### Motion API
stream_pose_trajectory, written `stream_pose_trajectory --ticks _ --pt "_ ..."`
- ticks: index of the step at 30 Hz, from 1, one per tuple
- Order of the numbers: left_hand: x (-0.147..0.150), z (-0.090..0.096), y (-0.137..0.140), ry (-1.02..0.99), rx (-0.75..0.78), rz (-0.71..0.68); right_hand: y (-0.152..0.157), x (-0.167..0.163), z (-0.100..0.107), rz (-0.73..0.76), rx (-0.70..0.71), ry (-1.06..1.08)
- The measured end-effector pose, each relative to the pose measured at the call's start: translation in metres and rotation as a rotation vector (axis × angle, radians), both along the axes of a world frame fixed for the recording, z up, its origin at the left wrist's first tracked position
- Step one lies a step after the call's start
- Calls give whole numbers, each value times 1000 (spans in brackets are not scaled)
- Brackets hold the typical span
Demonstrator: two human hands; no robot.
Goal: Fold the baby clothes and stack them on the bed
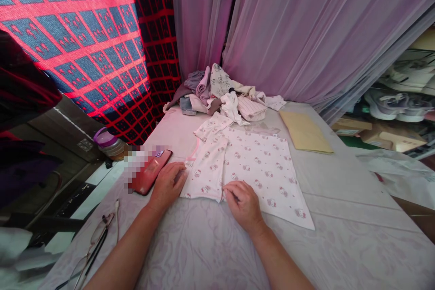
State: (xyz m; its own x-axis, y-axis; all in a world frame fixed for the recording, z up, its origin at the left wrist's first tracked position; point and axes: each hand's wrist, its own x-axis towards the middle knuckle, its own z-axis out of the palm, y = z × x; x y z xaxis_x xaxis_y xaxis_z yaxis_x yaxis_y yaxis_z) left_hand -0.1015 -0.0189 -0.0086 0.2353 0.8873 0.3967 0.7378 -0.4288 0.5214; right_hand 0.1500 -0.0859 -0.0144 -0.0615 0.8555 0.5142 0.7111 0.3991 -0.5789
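Your right hand (244,203) pinches the near edge of the printed white garment (256,163), spread on the pale cloth (193,240) before you, apparently controlling its folded-over part, while your left hand (167,183) rests loose-fingered alongside, seemingly steadying it.

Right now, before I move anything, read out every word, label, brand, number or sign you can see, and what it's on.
None can be read.
Pale patch on the grey panel: perhaps a label, too small.
White patch on a shelf box: too blurred.
Printed garment: cartoon figures, no words I can make out.
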Motion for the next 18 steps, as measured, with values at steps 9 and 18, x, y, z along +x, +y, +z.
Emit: stream_pose_trajectory --ticks 9,18 --pt "2 -2 2 41 -33 -57 2 2 -5 -51 -19 4" --pt "10 0 10 -114 -101 45 2 3 -4 -25 -36 34"
